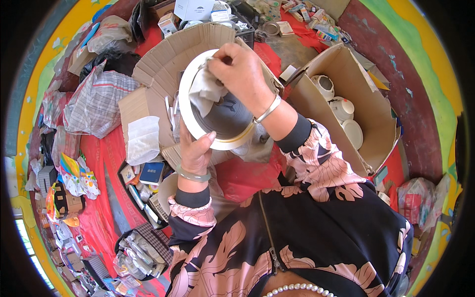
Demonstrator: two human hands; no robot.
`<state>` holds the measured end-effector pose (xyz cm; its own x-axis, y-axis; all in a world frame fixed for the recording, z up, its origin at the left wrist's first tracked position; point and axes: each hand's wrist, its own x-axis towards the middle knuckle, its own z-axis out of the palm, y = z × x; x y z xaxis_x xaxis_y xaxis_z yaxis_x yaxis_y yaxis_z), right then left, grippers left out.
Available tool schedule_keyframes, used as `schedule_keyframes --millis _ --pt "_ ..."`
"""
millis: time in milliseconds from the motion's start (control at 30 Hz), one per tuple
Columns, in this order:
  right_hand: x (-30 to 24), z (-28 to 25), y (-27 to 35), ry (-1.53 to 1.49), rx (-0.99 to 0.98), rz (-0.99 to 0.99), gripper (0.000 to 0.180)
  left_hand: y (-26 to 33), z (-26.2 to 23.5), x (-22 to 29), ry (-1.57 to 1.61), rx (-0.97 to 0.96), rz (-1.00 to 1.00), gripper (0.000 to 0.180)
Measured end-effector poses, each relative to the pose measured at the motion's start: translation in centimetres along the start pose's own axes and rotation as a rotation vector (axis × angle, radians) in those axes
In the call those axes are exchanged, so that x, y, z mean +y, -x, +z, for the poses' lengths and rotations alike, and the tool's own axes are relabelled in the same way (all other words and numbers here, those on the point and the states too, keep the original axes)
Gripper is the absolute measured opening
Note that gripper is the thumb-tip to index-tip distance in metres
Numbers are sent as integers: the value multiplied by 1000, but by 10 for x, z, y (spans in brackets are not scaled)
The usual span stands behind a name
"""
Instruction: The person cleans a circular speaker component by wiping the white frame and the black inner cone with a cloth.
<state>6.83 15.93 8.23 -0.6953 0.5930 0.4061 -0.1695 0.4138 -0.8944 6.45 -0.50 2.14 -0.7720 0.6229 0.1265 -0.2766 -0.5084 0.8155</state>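
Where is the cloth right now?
In the head view, the grey cloth sits centre-top, pressed by the right hand against the white-rimmed round fixture, which the left hand holds from below, above a flattened cardboard box.

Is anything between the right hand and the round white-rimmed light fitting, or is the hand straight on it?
A white cloth lies between the right hand and the light fitting; the hand presses it against the grey body. The left hand grips the white rim directly, nothing between.
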Motion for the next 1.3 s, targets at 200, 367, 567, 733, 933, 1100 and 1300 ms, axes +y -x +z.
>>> schedule_keyframes --millis 200,367,567,733,933,1100,1300 --pt "18 -15 -16 215 -15 -93 16 -2 -2 2 214 104 -28 59" --pt "2 -61 -28 -128 -138 109 18 -6 -12 1 361 191 -21 55" --pt "-6 -65 -24 -267 -225 -17 13 -7 -12 8 459 206 -47 52" --pt "3 -20 -9 -144 -200 -171 13 -9 -17 2 401 185 -38 55" --pt "20 -2 -3 252 -220 -404 17 -5 -8 5 295 165 -8 57" --pt "23 -2 -2 350 -166 -543 28 -4 -1 7 279 147 -7 58" --pt "18 -3 0 411 -172 -609 29 -3 4 9 262 140 -18 59"
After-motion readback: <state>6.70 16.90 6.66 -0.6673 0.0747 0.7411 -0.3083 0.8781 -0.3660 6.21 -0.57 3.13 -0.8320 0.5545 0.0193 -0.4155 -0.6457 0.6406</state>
